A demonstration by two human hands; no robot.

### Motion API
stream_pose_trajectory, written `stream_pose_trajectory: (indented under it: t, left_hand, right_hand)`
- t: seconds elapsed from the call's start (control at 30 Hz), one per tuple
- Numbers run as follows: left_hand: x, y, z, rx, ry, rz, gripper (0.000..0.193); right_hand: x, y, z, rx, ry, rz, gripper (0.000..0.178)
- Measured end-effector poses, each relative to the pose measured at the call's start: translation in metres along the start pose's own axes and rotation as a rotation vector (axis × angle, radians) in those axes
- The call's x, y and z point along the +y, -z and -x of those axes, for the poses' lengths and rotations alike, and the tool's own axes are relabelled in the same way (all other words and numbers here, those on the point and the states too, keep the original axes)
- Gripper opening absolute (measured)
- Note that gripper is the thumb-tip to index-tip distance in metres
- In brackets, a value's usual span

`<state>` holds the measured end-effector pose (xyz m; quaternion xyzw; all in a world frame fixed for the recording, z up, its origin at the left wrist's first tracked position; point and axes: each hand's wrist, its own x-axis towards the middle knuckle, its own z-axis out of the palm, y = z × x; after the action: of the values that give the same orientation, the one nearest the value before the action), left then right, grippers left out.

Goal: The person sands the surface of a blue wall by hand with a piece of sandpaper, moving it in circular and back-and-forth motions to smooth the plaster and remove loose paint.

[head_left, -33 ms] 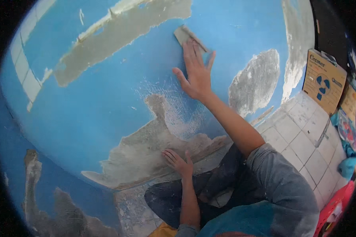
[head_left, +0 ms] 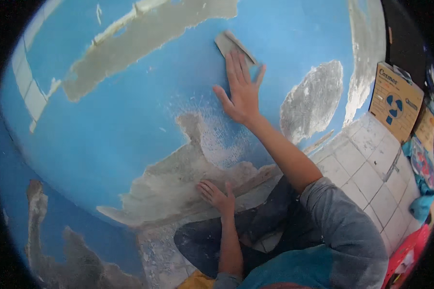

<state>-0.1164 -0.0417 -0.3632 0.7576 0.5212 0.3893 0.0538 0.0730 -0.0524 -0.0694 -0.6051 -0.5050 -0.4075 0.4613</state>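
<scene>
My right hand (head_left: 241,91) is stretched up against the blue wall (head_left: 115,139). Its long fingers lie flat over a folded grey-beige sheet that looks like sandpaper (head_left: 225,45), pressing it to the paint; one edge of the sheet is folded up. The thumb stands out to the side. Lower down, my left hand (head_left: 217,196) rests with fingers extended and thumb apart on a bare grey plaster patch (head_left: 164,185) near the wall's foot. It holds nothing. Between the hands, a scuffed whitish area (head_left: 222,139) marks the paint.
Other bare patches show on the wall, including an oval one (head_left: 313,98) at right. Pale floor tiles (head_left: 366,164) run along its base. A cardboard box (head_left: 395,101), a teal cloth (head_left: 421,207) and a red plastic basket (head_left: 410,253) line the right side. My bent leg (head_left: 202,238) lies below.
The right hand and the sandpaper have shifted very slightly to the right, and the sheet's folded edge shows more. The left hand stays about where it was.
</scene>
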Motion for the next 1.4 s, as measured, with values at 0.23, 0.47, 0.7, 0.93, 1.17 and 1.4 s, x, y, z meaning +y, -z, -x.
stream_pose_trajectory:
  t: [0.23, 0.47, 0.7, 0.93, 1.17, 1.4]
  left_hand:
    - [0.017, -0.006, -0.002, -0.035, 0.034, 0.014, 0.095]
    - [0.018, 0.009, -0.006, -0.035, -0.010, 0.023, 0.101]
    - [0.016, 0.001, -0.008, 0.019, 0.022, 0.044, 0.100]
    - [0.010, 0.001, 0.003, -0.129, 0.037, -0.065, 0.094]
    - [0.007, 0.009, -0.001, -0.041, 0.058, 0.037, 0.087]
    - [0.011, 0.027, 0.002, -0.215, 0.035, -0.019, 0.085]
  right_hand:
    - [0.044, -0.049, 0.288, -0.796, 0.130, -0.091, 0.077]
    - [0.014, -0.025, 0.022, -0.117, 0.141, 0.012, 0.078]
    - [0.009, -0.058, 0.221, -0.522, 0.060, 0.119, 0.075]
    - [0.027, -0.037, 0.165, -0.351, 0.054, 0.145, 0.071]
    - [0.001, -0.055, 0.146, -0.306, 0.100, 0.083, 0.068]
    - [0.019, -0.036, 0.271, -0.828, 0.114, 0.075, 0.059]
